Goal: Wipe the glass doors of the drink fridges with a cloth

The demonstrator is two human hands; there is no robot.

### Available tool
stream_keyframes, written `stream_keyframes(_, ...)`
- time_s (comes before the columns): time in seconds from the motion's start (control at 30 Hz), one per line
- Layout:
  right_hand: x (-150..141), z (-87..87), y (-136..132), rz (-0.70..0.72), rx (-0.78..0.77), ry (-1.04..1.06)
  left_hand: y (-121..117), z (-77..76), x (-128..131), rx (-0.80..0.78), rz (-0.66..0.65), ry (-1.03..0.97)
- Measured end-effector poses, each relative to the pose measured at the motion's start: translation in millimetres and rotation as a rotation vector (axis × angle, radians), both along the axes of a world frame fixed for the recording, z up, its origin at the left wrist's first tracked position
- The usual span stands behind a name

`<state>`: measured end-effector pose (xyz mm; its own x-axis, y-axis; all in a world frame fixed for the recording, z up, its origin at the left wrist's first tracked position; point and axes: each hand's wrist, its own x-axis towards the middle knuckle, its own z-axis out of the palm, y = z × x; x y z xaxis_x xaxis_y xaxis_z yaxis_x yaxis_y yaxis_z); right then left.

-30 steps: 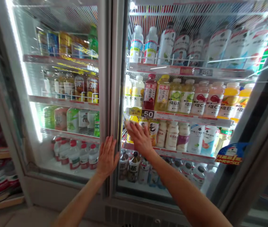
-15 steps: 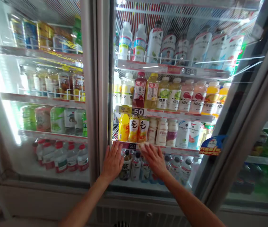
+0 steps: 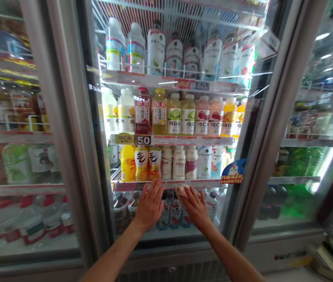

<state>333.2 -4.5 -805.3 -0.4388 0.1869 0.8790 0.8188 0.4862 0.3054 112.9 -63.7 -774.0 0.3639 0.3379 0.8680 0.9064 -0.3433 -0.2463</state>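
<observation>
A glass fridge door (image 3: 169, 231) fills the middle of the view, with rows of bottled drinks behind it. My left hand (image 3: 150, 205) lies against the glass with its fingers stretched out and nothing in it. To its right, my right hand (image 3: 194, 205) presses a pale crumpled cloth (image 3: 181, 190) to the glass; part of the cloth is hidden under the fingers. Both hands are level with the lower price strip (image 3: 133, 186). Just above them, behind the glass, stand orange drink bottles (image 3: 141, 162) and milky drink bottles (image 3: 179, 163).
Grey door frames (image 3: 66, 117) border the glass on the left and right. A blue sticker (image 3: 233, 172) is on the door's right side. Red-capped bottles (image 3: 28, 215) stand in the left fridge; green bottles (image 3: 301, 199) show in the right one. Books or boxes (image 3: 328, 262) lie at lower right.
My right hand has moved the cloth down and right across the glass. My left hand has left the door frame for the glass. The view has shifted rightward.
</observation>
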Motion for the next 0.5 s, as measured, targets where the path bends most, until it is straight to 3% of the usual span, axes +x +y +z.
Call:
stream_keyframes(0.1,22.2,31.8,16.7,-0.163,0.066,0.290,3.3,8.6,12.6,0.016,-0.017,0.006)
stream_keyframes(0.17,37.8,43.0,24.9,-0.248,0.109,0.438,5.1,13.4,19.5,0.028,-0.029,0.012)
stream_keyframes(0.2,44.6,38.6,25.6,-0.271,0.117,0.452,5.7,14.5,22.8,0.029,-0.039,0.014)
stream_keyframes(0.33,66.1,-13.3,15.9,-0.285,0.053,0.271,6.9,13.1,36.0,0.033,-0.095,0.041)
stream_keyframes(0.37,71.7,-18.9,14.7,-0.291,0.036,0.253,7.3,13.2,39.5,0.031,-0.106,0.046)
stream_keyframes(0.43,84.3,-8.4,17.4,-0.321,0.021,0.323,8.8,16.0,46.9,0.023,-0.115,0.052)
stream_keyframes(0.5,96.1,19.9,25.5,-0.359,0.027,0.480,11.2,21.6,54.7,0.023,-0.114,0.047)
